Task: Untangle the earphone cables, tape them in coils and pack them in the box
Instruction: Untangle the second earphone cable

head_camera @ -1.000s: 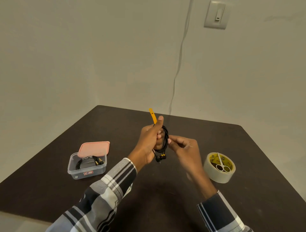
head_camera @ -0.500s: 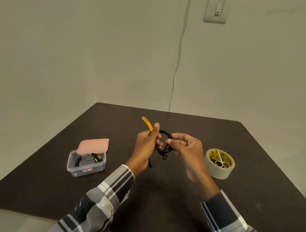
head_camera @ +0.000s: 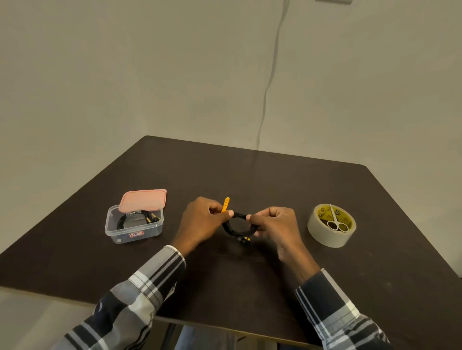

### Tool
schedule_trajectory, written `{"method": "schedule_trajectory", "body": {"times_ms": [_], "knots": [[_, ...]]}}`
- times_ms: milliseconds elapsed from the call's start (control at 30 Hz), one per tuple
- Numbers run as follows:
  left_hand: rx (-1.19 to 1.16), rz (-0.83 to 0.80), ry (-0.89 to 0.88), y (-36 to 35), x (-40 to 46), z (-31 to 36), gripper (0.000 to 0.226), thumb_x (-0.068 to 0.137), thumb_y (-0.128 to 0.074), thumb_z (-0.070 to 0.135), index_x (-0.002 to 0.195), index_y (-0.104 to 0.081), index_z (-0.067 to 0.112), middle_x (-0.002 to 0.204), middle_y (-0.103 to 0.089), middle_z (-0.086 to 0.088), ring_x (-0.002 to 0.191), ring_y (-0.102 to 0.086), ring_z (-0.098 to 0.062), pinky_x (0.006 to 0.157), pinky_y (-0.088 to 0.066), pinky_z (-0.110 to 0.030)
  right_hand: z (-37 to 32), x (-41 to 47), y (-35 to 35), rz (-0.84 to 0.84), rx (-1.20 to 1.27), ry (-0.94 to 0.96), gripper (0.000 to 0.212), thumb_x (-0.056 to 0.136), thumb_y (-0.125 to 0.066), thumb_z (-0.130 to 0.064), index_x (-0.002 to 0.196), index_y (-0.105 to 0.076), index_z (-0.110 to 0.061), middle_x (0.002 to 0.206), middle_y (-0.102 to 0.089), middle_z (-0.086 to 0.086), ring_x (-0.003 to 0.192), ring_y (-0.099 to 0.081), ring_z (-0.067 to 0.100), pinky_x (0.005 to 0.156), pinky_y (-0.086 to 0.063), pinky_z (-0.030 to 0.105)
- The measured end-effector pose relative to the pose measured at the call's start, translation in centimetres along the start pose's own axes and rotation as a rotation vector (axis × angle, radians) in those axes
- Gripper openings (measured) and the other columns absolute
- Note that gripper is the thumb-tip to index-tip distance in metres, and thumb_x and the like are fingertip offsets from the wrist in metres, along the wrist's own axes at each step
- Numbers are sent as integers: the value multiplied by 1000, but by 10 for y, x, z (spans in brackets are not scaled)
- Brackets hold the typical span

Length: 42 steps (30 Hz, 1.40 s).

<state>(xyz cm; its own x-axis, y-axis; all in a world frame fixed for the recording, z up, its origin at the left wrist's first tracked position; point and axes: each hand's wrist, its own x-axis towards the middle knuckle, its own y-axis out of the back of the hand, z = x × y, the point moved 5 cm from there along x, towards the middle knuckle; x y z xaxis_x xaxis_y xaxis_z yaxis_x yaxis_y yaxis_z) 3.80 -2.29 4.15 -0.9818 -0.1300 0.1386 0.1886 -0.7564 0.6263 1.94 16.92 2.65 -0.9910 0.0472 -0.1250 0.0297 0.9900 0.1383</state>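
While both hands hover low over the table (head_camera: 275, 179), the left hand (head_camera: 202, 221) and right hand (head_camera: 275, 223) pinch the black coil (head_camera: 236, 231) between them (yellow strap (head_camera: 225, 204) upright); curled fingers hide its sides.

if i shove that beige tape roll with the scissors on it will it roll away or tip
The beige tape roll lies flat on the dark table, so it would probably slide, not roll. It looks wide and low, so tipping seems unlikely. The small scissors rest loosely across its hole and may slip off.

wall switch (head_camera: 333, 1) cut by top edge, box label (head_camera: 137, 234) unreadable
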Motion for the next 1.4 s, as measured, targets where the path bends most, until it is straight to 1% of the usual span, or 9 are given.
{"method": "schedule_trajectory", "body": {"times_ms": [167, 367, 467, 567, 700, 800, 1033, 1167, 1400], "knots": [[272, -31, 48, -9, -3, -7, 36, 88, -67, 44, 65, -65, 17, 60, -60, 4, 56, -56, -10, 50, -35, -25, 13, 3, -4, 62, -320, 97, 19, 77, -81, -20, 65, -70, -10, 60, -72, 3, 53, -70, 19, 64, -62, 41], [220, -8, 17, -16, 1, -7, 37, 89, -68, 35, 61, -57, 14, 56, -53, 3, 53, -51, -11, 50, -32, -24, 7, 7, -9, 75, -555, 263, 21, 82, -76, -28, 65, -68, -18, 58, -69, -3, 54, -66, 12, 63, -59, 38], [95, 2, -4, -19, 7, -8, 31, 86, -72, 33, 65, -65, 12, 54, -61, 4, 54, -59, -12, 55, -43, -27, 5, 12, -14, 118, -536, 307, 19, 85, -74, -27, 69, -67, -18, 63, -69, -4, 60, -66, 12, 65, -58, 39], [-16, 4, 13, -18, 14, -11, 19, 79, -79, 30, 70, -72, 16, 58, -68, -2, 57, -67, -15, 64, -54, -30, 3, 15, -18, 157, -545, 344, 18, 87, -72, -28, 73, -67, -18, 66, -68, -5, 63, -64, 11, 62, -53, 34], [71, 90, 13, -15, 19, -13, 15, 77, -80, 28, 74, -72, 16, 64, -68, 2, 63, -66, -12, 65, -53, -29, 5, 15, -20, 96, -609, 364, 20, 90, -71, -33, 73, -66, -22, 65, -66, -8, 60, -62, 6, 54, -42, 17], [28, 76, 31, -16, 17, -19, 13, 79, -79, 28, 76, -71, 18, 66, -68, 3, 63, -65, -11, 64, -53, -28, 3, 14, -18, 51, -655, 384, 21, 89, -71, -35, 73, -68, -22, 66, -67, -10, 62, -62, 5, 55, -41, 17], [-148, -3, 93, -13, 18, -32, 17, 82, -77, 34, 90, -70, 21, 69, -68, 0, 61, -62, -12, 66, -56, -34, 4, 19, -9, 51, -570, 338, 21, 86, -72, -40, 73, -71, -24, 69, -69, -9, 66, -64, 7, 60, -50, 24], [-178, 23, 102, -9, 23, -33, 21, 82, -74, 43, 84, -73, 22, 66, -62, 7, 61, -55, -6, 60, -43, -24, 6, 23, -7, 56, -514, 314, 26, 90, -67, -45, 74, -72, -25, 69, -70, -8, 63, -66, 9, 69, -58, 38], [-224, 109, 84, 2, 33, -30, 32, 86, -67, 51, 81, -74, 20, 75, -69, 4, 71, -62, -9, 67, -48, -28, -3, 22, 7, 91, -407, 314, 28, 95, -61, -42, 73, -70, -27, 72, -71, -4, 65, -68, 18, 71, -60, 51]]}}
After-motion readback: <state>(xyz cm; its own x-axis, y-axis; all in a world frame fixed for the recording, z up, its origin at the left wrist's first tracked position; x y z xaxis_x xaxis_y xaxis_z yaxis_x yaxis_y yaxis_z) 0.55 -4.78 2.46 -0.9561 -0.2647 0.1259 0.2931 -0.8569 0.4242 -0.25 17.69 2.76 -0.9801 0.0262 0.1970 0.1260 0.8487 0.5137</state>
